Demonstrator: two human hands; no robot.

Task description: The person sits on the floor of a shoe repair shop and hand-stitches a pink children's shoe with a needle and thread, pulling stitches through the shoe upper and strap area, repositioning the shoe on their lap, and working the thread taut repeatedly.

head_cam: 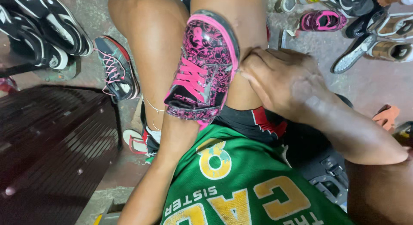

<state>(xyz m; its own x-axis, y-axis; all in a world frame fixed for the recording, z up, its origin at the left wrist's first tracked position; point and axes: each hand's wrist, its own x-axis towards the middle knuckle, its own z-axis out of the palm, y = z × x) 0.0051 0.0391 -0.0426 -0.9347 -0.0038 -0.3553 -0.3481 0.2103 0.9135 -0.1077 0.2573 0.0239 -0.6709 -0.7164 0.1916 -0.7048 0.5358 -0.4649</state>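
Your right hand (282, 81) is curled into a loose fist, its fingertips pinched at the sole edge of a small pink-and-black patterned sneaker with bright pink laces (202, 66). Whether a needle or thread sits in that pinch is too small to tell. Your left hand is hidden behind the shoe; only your left forearm (165, 165) shows, running up under it, so you cannot tell how that hand is set. The sneaker rests between your knees, toe pointing away from you, its sole rim pink, its upper covered in a black scribbled print with a grey side panel.

Nearest to you is your green jersey with yellow lettering (241, 186), and above it a strip of black-and-red shorts (258, 122). To your left stands a dark ribbed wooden bench (51, 147).

On the concrete floor (374, 85) just past the bench lies one black sneaker with pink laces and a red edge (116, 72), and lower down a red-and-white sandal (135, 141). Farther left are two black shoes with white stripes (43, 29).

At the far right you have one small pink-and-black child's shoe (322, 21), a black sneaker (352, 3), and two tan-and-white sneakers (389, 38) lying on their sides. A small white round tub (287, 3) sits beside the pink shoe.
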